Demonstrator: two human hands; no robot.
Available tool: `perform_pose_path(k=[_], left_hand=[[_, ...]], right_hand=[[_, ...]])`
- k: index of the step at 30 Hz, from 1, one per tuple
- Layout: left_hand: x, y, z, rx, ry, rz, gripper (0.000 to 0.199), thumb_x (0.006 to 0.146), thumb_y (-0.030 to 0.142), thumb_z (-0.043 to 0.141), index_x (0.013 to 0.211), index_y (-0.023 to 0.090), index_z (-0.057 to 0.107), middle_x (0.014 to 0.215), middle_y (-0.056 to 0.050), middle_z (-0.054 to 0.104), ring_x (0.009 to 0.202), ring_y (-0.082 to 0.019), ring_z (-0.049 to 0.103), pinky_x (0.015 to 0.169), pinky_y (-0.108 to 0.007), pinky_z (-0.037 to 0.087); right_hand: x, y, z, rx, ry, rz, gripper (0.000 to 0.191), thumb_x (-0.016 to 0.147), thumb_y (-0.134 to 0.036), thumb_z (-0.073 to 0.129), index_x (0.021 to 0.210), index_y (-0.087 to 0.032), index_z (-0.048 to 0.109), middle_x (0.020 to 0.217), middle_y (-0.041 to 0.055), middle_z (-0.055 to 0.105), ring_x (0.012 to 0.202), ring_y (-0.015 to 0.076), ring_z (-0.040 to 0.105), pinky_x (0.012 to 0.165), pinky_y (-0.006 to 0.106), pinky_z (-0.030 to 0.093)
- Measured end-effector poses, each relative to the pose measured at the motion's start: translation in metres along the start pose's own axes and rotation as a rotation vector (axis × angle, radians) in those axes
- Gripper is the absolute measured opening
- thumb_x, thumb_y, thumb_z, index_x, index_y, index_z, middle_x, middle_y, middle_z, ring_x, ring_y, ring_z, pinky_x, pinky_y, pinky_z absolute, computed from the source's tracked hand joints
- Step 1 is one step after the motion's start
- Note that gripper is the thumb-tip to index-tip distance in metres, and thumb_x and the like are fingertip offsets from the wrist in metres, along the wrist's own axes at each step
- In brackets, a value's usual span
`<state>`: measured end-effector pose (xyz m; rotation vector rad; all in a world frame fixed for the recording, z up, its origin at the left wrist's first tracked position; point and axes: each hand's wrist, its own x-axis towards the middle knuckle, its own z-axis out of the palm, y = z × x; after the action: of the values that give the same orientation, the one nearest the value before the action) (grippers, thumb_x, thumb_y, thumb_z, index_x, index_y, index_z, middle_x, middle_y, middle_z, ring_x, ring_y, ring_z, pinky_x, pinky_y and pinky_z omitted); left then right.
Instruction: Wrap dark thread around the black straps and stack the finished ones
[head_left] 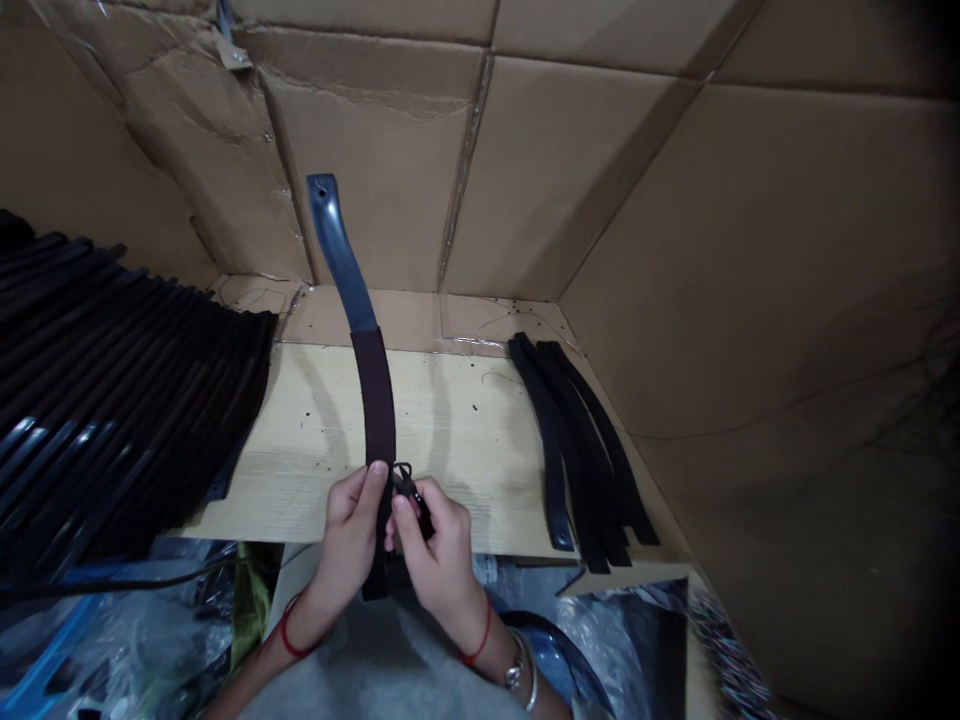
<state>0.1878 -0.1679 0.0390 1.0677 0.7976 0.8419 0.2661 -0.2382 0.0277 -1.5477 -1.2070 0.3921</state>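
A long dark strap [373, 395] stretches away from me, with a glossy bluish end that has a hole and a dark brown middle section. My left hand [356, 525] is closed on its near part, thumb pressed on top. Small black thread snips [406, 482] are gripped in my right hand [435, 545], with their pointed blades close to the strap's right edge. Both hands nearly meet at the strap. Whether the blades touch it I cannot tell.
Many dark straps [112, 400] lie stacked in a wide pile on the left. Several black straps [585, 450] lie on the right of the pale wooden board [465, 430]. Cardboard walls [585, 170] enclose the back and right. Clear plastic bags [142, 640] sit below left.
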Motion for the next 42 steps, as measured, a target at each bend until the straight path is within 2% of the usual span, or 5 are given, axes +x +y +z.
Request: perform_pose_path(k=[20,26,34,39,42], left_hand=[[-0.005,0.001,0.001,0.088,-0.029,0.038,0.055,0.073,0.068,0.057,0.054,0.017,0.047,0.042,0.005,0.044,0.037,-0.007,0.041,0.036,-0.018,0.032],[-0.001,-0.007,-0.001,0.115,0.019,0.075,0.054,0.076,0.065,0.056,0.053,0.017,0.046,0.043,0.005,0.043,0.039,-0.006,0.041,0.038,-0.017,0.032],[0.001,-0.013,0.0,0.131,-0.022,0.073,0.052,0.08,0.061,0.055,0.055,0.017,0.048,0.042,0.004,0.043,0.037,-0.006,0.04,0.038,-0.018,0.031],[0.008,-0.005,-0.007,0.049,0.063,0.051,0.048,0.083,0.061,0.05,0.065,0.016,0.054,0.044,0.005,0.044,0.037,-0.006,0.038,0.038,-0.017,0.031],[0.011,0.0,-0.013,0.026,0.074,0.063,0.047,0.084,0.059,0.05,0.066,0.016,0.053,0.043,0.005,0.043,0.037,-0.005,0.037,0.036,-0.016,0.029]], right_hand=[[0.001,-0.003,-0.002,-0.112,0.058,-0.06,0.024,0.095,-0.024,0.047,0.071,-0.02,0.047,0.054,-0.0013,0.057,0.052,0.0135,0.057,0.057,0.024,0.039],[-0.002,-0.003,-0.003,0.077,-0.014,0.058,0.029,0.097,-0.029,0.047,0.071,-0.017,0.054,0.06,0.0007,0.059,0.056,0.0124,0.058,0.054,0.021,0.04],[-0.008,0.002,0.0,0.341,-0.023,0.205,0.037,0.095,-0.038,0.05,0.068,-0.014,0.055,0.062,0.0007,0.055,0.06,0.0121,0.051,0.056,0.022,0.037],[-0.021,0.013,-0.004,0.214,0.081,0.199,0.044,0.097,-0.044,0.044,0.061,-0.02,0.036,0.055,-0.005,0.028,0.051,0.0104,0.03,0.047,0.024,0.025],[-0.013,0.035,-0.021,-0.079,0.091,0.206,0.041,0.099,-0.043,0.035,0.066,-0.02,0.04,0.055,-0.0035,0.037,0.052,0.0128,0.039,0.049,0.024,0.032]])
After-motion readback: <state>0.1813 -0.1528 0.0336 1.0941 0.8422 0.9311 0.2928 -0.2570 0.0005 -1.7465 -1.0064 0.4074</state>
